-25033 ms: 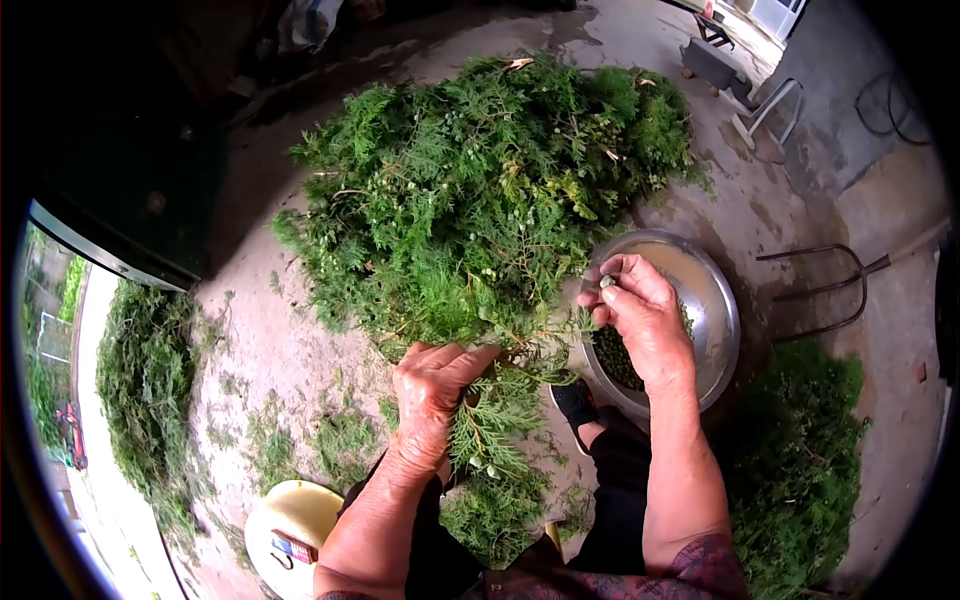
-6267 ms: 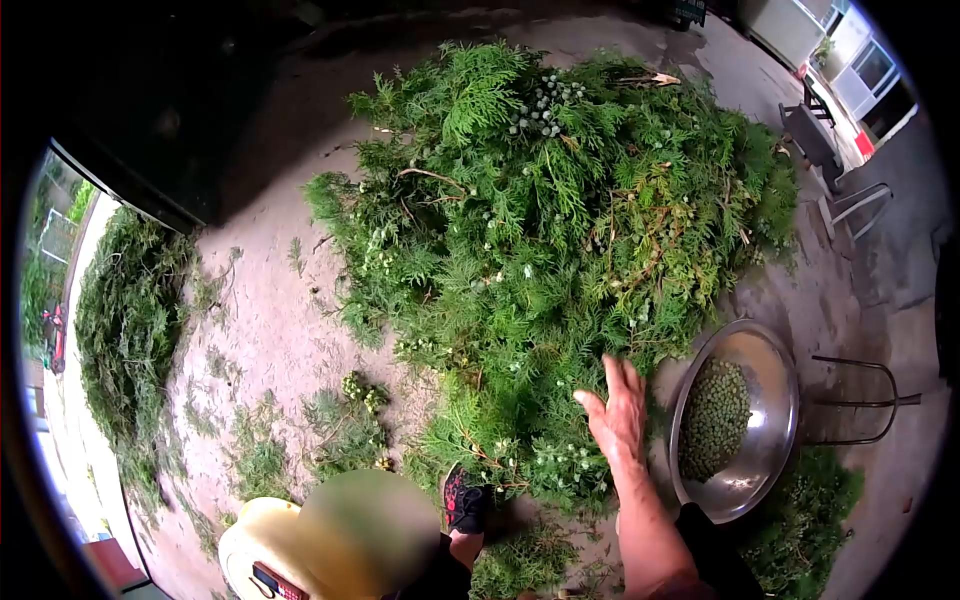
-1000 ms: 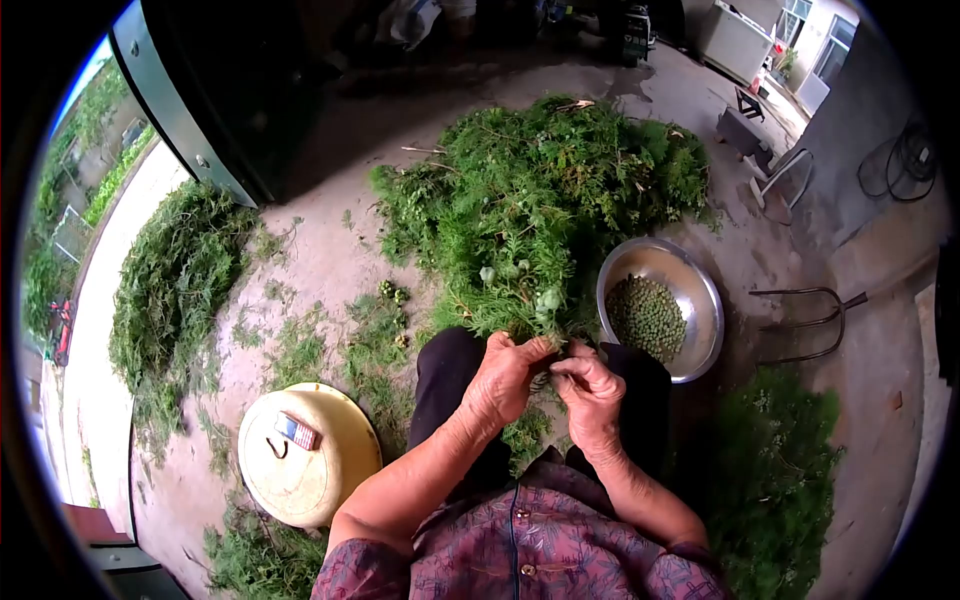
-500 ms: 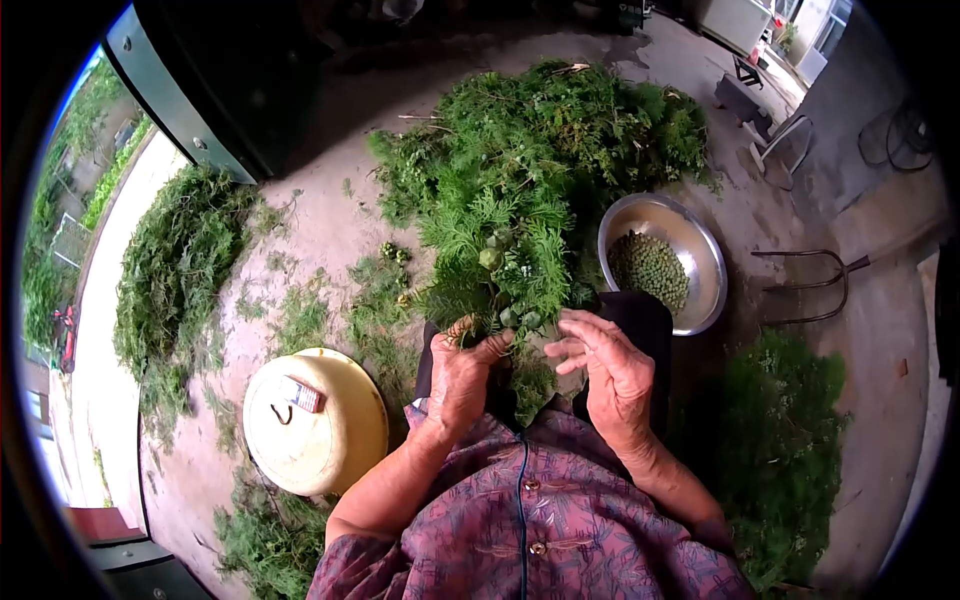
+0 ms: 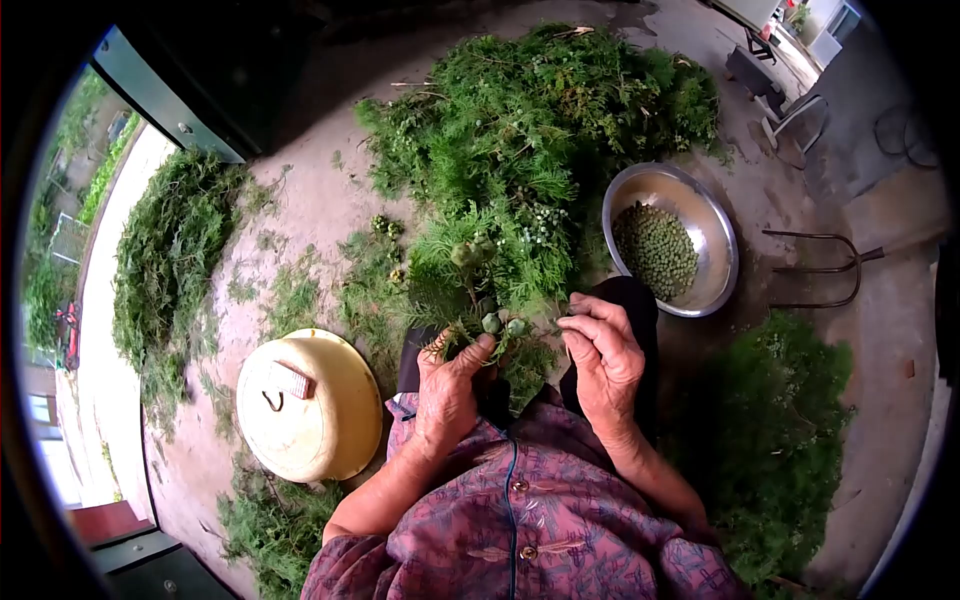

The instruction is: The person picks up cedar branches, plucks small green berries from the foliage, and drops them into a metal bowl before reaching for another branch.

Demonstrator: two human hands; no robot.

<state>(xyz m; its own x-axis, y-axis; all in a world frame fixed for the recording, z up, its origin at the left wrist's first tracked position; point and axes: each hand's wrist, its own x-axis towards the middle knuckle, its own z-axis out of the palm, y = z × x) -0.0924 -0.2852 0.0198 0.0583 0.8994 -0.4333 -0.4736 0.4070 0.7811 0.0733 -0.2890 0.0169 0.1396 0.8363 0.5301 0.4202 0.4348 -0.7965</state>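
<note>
My left hand (image 5: 447,390) is closed round the stem end of a leafy green branch (image 5: 460,262) above my lap. Several round green cones (image 5: 491,323) show on this branch beside my thumb. To their right, my right hand (image 5: 606,358) has its thumb and fingers pinched together near the sprig tips; whatever is between them is too small to make out. A steel bowl (image 5: 718,262) partly filled with small green cones (image 5: 655,250) stands on the floor beyond my right hand.
A large heap of cut branches (image 5: 540,110) lies ahead, with more piles at the left (image 5: 175,260) and right (image 5: 765,440). An upturned yellow basin (image 5: 310,430) with a small box (image 5: 291,379) on it sits at left. A metal fork (image 5: 855,268) lies at far right.
My right hand's fingers have gone from spread to pinched together, slightly lower. My left hand still holds the branch. The view has shifted a little.
</note>
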